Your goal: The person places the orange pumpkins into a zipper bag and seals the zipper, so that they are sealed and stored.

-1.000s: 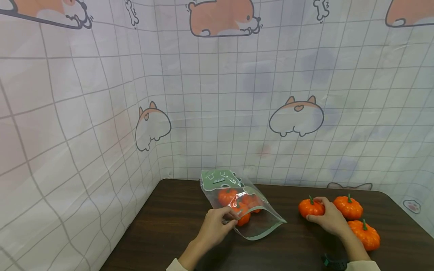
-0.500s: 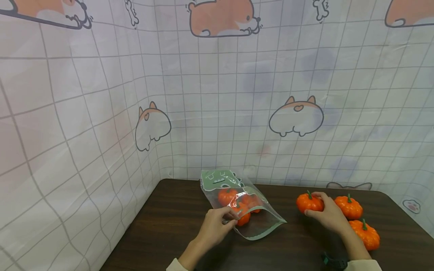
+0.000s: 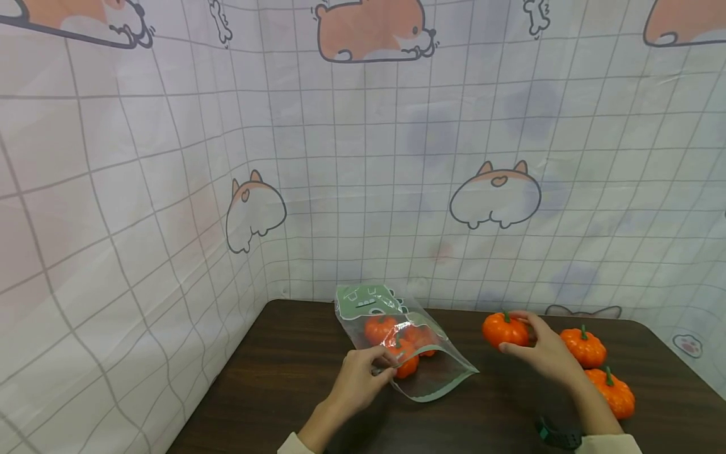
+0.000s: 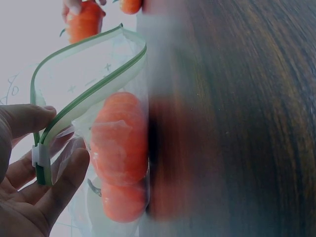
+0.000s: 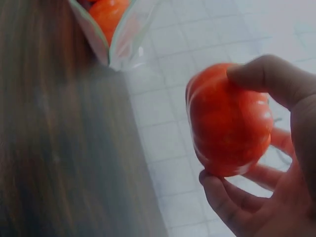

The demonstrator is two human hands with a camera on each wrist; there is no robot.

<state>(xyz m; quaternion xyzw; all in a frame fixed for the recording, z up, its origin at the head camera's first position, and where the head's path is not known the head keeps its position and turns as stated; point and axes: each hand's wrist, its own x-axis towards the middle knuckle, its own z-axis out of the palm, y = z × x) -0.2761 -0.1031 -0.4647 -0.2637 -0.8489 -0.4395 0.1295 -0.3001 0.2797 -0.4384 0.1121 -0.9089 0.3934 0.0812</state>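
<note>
My left hand [image 3: 360, 378] pinches the near left edge of a clear zip bag [image 3: 442, 375] with a green cartoon print. In the left wrist view the bag's green-lined mouth gapes, and a white slider [image 4: 40, 155] sits by the fingers. Several small orange pumpkins [image 3: 405, 359] lie inside the bag. My right hand [image 3: 547, 353] grips another orange pumpkin [image 3: 501, 331] between thumb and fingers, to the right of the bag. The right wrist view shows this pumpkin [image 5: 227, 123] held up off the table, its underside toward the camera.
Two more pumpkins, one at the back [image 3: 583, 347] and one in front [image 3: 612, 392], rest on the dark wooden table [image 3: 272, 378] right of my right hand. A dark band [image 3: 558, 435] is at the right wrist. A grid-patterned cloth [image 3: 374, 189] hangs behind and at the left.
My right hand has lifted its pumpkin off the table and moved it a little left toward the bag. The left hand and the bag have stayed in place.
</note>
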